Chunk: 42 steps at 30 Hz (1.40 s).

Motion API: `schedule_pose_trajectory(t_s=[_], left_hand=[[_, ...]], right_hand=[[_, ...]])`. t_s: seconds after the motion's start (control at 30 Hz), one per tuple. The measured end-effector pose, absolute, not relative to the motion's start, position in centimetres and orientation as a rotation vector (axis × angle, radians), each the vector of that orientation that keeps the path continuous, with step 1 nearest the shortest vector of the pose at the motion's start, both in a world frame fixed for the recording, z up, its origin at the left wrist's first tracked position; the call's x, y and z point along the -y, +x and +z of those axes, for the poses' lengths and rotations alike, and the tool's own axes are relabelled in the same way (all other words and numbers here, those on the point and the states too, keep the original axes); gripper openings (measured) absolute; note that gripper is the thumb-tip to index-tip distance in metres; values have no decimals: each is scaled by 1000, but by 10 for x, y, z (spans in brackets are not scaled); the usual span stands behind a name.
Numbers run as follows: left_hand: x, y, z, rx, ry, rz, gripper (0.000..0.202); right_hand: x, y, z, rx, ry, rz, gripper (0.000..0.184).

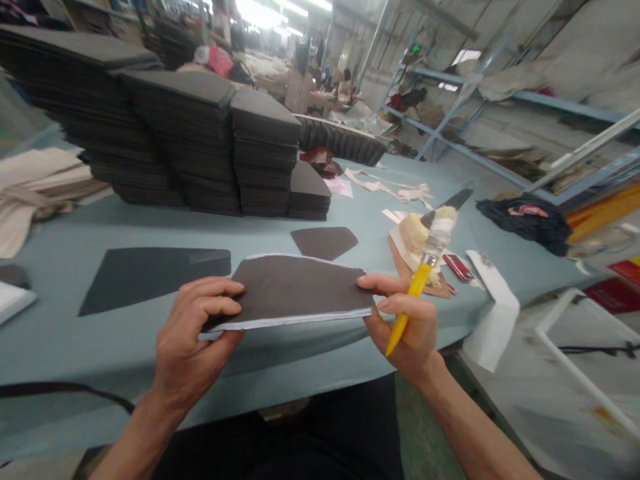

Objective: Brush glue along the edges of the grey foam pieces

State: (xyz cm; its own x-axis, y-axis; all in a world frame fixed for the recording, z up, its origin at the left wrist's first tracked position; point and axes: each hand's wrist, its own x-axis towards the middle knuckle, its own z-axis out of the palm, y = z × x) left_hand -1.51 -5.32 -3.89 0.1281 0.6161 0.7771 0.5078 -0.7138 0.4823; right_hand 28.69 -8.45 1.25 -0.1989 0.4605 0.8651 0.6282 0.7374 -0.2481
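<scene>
Between my two hands I hold a dark brown cut panel point(300, 287) with pale edges, raised just over the table's front part. My left hand point(195, 333) is closed on its left end, fingers on top and thumb beneath. At the right end, my right hand point(405, 327) pinches the panel's corner. That same hand also carries a paintbrush point(423, 273) with a yellow handle, its bristles pointing up and away. Behind my left hand a larger dark panel point(155, 273) lies flat. A small dark piece point(325, 241) lies just beyond the held panel.
Tall stacks of dark panels point(200, 140) stand at the back left of the blue-green covered table point(260, 233). Beige cloth point(40, 187) lies at the left. On the right are a lumpy cream-coloured container point(413, 237), a red phone-like object point(458, 267) and a white strip point(493, 307).
</scene>
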Motion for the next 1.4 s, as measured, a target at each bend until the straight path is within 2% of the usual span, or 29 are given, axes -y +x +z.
schedule_pose_trajectory(t_s=[0.2, 0.37, 0.43, 0.6, 0.8, 0.97, 1.13, 1.2, 1.3, 1.4], left_hand=[[58, -17, -42, -1110, 2302, 1676, 17], [56, -18, -60, -1085, 2061, 1703, 38], [53, -17, -68, -1103, 1968, 1711, 40], [52, -9, -73, -1069, 1871, 1726, 23], [52, 6, -51, -1173, 1590, 1778, 9], [34, 13, -31, -1358, 1455, 1738, 19], [17, 6, -27, -1477, 1553, 1741, 39], [15, -1, -31, -1494, 1660, 1681, 34], [13, -13, -37, -1482, 1841, 1496, 16], [10, -22, -40, -1443, 1943, 1315, 12]], right_hand=[[82, 289, 13, 1811, -765, -270, 35], [87, 299, 9, 1699, -790, -307, 37], [89, 302, 8, 1652, -791, -327, 41], [90, 307, 2, 1623, -822, -373, 46], [84, 303, -8, 1613, -898, -267, 46], [63, 285, -14, 1453, -985, -307, 34], [44, 274, -29, 1398, -1111, -144, 23], [41, 274, -35, 1423, -1125, -98, 24], [39, 276, -44, 1452, -1153, -29, 25], [35, 279, -54, 1473, -1183, 39, 24]])
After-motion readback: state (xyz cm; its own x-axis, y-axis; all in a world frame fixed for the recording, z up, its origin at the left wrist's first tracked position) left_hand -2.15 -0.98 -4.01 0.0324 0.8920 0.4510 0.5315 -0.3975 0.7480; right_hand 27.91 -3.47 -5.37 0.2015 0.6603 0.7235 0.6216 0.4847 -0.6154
